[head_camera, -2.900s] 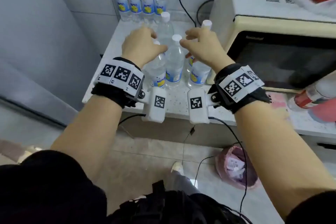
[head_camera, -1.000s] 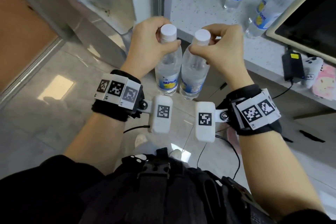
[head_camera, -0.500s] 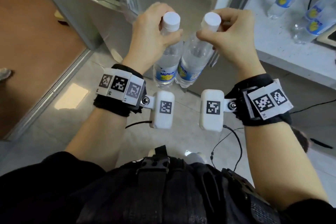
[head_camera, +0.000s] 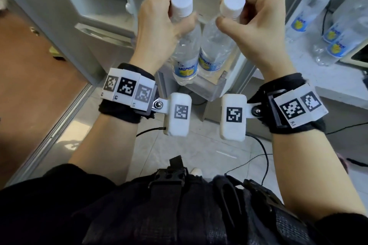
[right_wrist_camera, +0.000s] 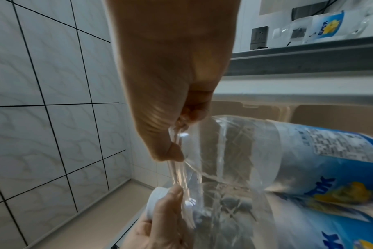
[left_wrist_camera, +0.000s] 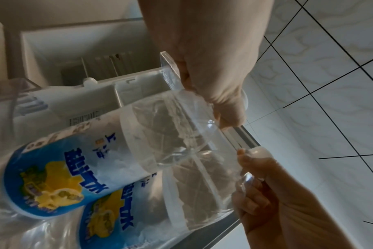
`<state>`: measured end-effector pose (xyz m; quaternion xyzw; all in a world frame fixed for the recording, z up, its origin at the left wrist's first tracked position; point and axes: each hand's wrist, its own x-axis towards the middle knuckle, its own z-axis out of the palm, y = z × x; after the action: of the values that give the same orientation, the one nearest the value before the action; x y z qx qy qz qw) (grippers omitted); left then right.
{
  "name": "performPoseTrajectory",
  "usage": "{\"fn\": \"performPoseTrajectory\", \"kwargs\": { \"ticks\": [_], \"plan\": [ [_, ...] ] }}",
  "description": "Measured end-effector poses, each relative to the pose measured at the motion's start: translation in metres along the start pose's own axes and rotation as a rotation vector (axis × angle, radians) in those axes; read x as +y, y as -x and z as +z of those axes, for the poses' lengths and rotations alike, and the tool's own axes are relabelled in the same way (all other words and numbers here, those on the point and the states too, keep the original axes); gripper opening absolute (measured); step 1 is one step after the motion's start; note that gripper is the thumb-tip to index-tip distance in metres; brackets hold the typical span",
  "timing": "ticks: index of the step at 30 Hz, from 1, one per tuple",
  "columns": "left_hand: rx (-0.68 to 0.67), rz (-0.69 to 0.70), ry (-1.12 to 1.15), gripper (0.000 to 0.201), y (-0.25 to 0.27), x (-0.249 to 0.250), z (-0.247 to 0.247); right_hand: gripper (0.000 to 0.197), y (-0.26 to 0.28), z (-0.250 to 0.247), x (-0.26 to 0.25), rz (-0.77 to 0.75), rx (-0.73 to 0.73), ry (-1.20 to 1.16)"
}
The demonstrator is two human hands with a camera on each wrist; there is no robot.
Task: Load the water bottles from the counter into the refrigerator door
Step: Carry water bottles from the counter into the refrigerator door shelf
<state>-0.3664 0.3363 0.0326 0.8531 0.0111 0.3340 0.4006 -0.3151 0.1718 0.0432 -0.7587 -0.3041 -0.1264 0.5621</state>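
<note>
While I hold both bottles: they hang side by side, touching, above the door bin [head_camera: 209, 89].
Left hand [head_camera: 157, 30]: fingers curled round left water bottle [head_camera: 186, 55] neck.
Right hand [head_camera: 256, 32]: fingers pinching right water bottle [head_camera: 214, 49] neck.
Desk [head_camera: 328, 77], right: more bottles [head_camera: 336, 40].

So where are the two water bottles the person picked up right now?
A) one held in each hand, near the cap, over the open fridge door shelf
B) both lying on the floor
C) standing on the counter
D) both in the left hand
A: the left hand grips one water bottle by its neck and the right hand grips the other, above the door shelf.
</note>
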Motion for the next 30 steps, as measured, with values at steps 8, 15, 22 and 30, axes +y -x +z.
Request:
{"fn": "performPoseTrajectory", "kwargs": {
  "ticks": [8, 15, 22, 30],
  "plan": [
    [-0.153, 0.074, 0.079, 0.028, -0.037, -0.025, 0.010, 0.022, -0.009, 0.012, 0.015, 0.049, 0.057, 0.121],
    [-0.252, 0.257, 0.110, 0.033, -0.059, -0.047, 0.013, 0.026, 0.001, 0.038, 0.028, 0.106, 0.174, 0.235],
    [-0.508, 0.287, 0.089, 0.034, -0.053, -0.091, 0.031, 0.023, 0.023, 0.068, 0.063, 0.243, 0.275, 0.323],
    [-0.629, 0.204, 0.090, 0.032, -0.025, -0.123, 0.061, 0.021, 0.050, 0.086, 0.083, 0.387, 0.395, 0.369]
  ]
}}
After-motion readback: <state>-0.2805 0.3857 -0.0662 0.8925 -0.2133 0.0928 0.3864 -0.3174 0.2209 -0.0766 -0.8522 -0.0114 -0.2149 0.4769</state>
